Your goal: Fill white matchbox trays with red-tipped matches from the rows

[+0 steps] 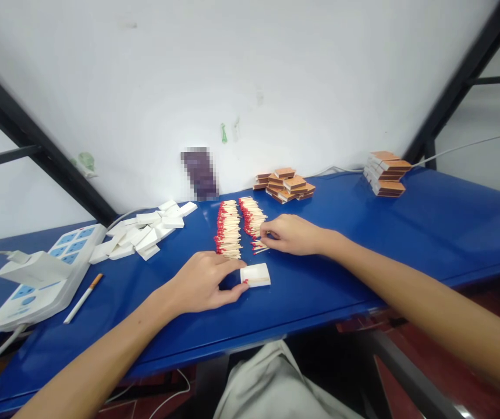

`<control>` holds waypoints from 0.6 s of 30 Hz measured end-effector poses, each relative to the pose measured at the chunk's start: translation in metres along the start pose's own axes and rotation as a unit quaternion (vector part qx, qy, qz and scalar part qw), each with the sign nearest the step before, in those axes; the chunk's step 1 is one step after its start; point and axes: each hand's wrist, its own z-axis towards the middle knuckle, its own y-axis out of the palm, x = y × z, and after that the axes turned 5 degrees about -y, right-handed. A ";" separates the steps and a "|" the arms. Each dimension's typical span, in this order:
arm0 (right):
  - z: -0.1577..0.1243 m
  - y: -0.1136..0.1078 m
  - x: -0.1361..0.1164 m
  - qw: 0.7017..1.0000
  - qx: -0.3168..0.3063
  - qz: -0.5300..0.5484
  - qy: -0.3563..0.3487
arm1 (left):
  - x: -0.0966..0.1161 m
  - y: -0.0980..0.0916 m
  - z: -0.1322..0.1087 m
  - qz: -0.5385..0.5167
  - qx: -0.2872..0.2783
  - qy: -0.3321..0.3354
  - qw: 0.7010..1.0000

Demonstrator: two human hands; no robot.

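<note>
A small white matchbox tray (256,275) lies on the blue table, with a red match head or two showing at its left end. My left hand (204,282) grips that end between thumb and fingers. Two long rows of red-tipped matches, a left row (229,230) and a right row (252,215), stretch away behind the tray. At the near end of the right row, my right hand (293,234) is closed in a pinch on a match. Its fingers partly hide how many matches are between them. A few loose matches (259,247) lie just below the fingertips.
A heap of white trays (145,230) lies left. Brown matchbox sleeves (287,185) are piled at the back, and stacked matchboxes (387,173) stand farther right. A cigarette (82,298) lies beside the white power strip (53,279). A blurred purple item (201,173) rests against the wall.
</note>
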 end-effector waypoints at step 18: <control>-0.002 -0.002 -0.003 0.999 0.001 0.037 -0.012 | -0.002 0.001 -0.001 0.008 0.012 0.006 1.000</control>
